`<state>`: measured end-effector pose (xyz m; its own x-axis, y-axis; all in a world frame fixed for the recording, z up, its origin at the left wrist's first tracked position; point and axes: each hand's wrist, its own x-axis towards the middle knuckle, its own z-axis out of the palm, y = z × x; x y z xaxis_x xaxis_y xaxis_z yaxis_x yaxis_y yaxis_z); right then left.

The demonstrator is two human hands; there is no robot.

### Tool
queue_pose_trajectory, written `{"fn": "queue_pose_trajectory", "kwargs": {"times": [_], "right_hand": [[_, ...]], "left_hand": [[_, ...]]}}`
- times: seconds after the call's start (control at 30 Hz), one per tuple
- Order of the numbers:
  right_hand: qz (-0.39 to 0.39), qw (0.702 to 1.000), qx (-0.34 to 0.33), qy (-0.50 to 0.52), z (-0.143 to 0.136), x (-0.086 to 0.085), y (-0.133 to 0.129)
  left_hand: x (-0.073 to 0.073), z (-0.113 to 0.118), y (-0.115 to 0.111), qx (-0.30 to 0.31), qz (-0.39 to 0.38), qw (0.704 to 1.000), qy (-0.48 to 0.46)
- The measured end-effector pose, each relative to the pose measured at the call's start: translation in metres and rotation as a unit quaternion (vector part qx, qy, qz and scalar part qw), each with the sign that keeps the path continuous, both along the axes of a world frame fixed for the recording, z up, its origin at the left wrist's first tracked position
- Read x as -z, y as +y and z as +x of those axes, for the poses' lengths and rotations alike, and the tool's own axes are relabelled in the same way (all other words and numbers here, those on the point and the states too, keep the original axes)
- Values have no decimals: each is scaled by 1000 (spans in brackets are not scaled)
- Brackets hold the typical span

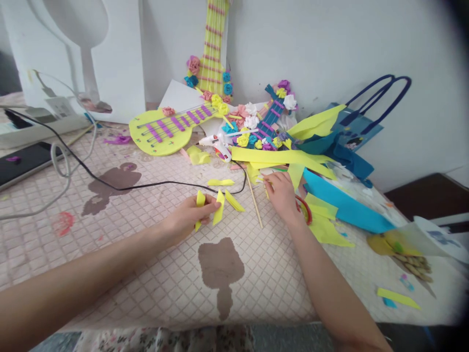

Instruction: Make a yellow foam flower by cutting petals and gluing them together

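Observation:
My left hand (196,212) is closed on yellow paper strips (219,207), one between thumb and fingertips and another lying against the fingers. Two more folded yellow strips (234,201) rest on the table just beyond it. My right hand (281,190) reaches to the paper scraps at the right of a thin wooden stick (254,201); its fingers are bent together, and what they pinch is too small to name. Beside its wrist lies a red ring-shaped roll (305,210), partly hidden. A white glue gun (220,144) lies beyond both hands.
Yellow paper guitars (161,132) and a blue one (271,117) with paper flowers stand at the back. A black cable (157,183) crosses the table. Blue paper (348,205), a bag (359,129) and a phone (25,164) lie around the sides.

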<state>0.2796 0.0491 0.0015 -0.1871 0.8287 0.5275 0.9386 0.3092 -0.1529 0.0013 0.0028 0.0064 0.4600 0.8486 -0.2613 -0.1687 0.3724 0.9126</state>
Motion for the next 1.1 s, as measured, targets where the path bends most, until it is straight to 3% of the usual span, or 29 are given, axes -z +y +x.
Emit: {"fn": "queue_pose_trajectory", "kwargs": {"times": [0.1, 0.2, 0.3, 0.6, 0.8, 1.0, 1.1], "right_hand": [[-26, 986, -15, 166, -12, -5, -8], [-136, 931, -54, 335, -24, -3, -16], [-210, 884, -76, 411, -29, 1, -18], [-292, 809, -65, 506, -36, -3, -22], [-340, 762, -97, 543, -63, -3, -37], [-356, 786, -167, 478, -82, 0, -49], [-367, 769, -152, 501, -82, 0, -48]], "left_hand": [[0, 0, 0, -6, 7, 1000, 5], [-2, 1, 0, -7, 14, 1000, 12], [-3, 1, -1, -2, 18, 1000, 8], [-3, 0, 0, 4, 13, 1000, 10], [2, -1, 1, 1, 16, 1000, 19], [1, -1, 2, -3, 7, 1000, 14], [-1, 0, 2, -1, 9, 1000, 11]]}}
